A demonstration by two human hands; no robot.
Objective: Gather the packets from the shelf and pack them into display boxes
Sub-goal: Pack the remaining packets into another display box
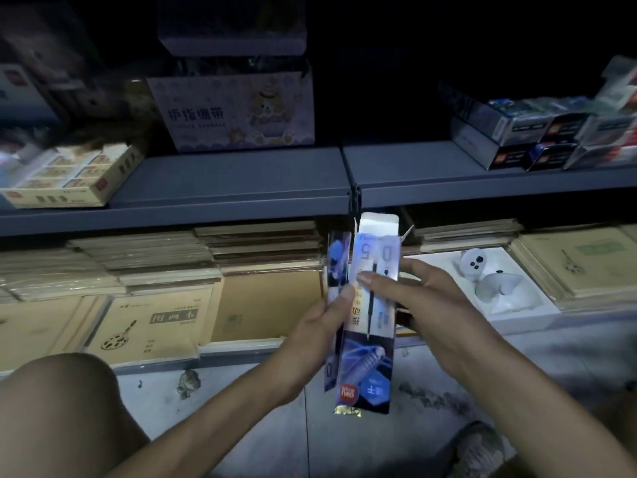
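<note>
Two hands on one bundle, so going from the left: a bare knee [58, 401] low in the corner, then kraft-paper sketchbooks [151, 326] stacked flat on the bottom shelf, matte and stiff-looking, some in clear wrap. Above them on the grey metal shelf [241, 174] is a pastel finger-bandage carton [238, 112]. Then the actual job: the left hand [320, 326] grips the display box [379, 224] from its left edge, thumb on the front and fingers curled behind. It's a tall, thin cardboard sleeve held nearly upright with a slight lean, its white flap open at the top, just under the shelf lip. A glossy packet [370, 305] printed with a pen refill lies flat along the front, same long axis as the box, and its crinkly gold foil end [348, 410] pokes out past the bottom. Can't tell if the packet is partly inside the box or only laid against it. The right hand [431, 305] pinches it higher up, thumb flat across the face and fingers round the right edge. My guess is it all turns on that axis: the only opening points up and away, so the packet has to go in lengthwise from the top, and the right hand is the nearer one to feed it. Slick film on card should slide fine, though the thin packet could buckle. Further right there's a white moulded tray [531, 303] on the lower shelf and small shiny boxes [537, 139] piled on the upper one
</note>
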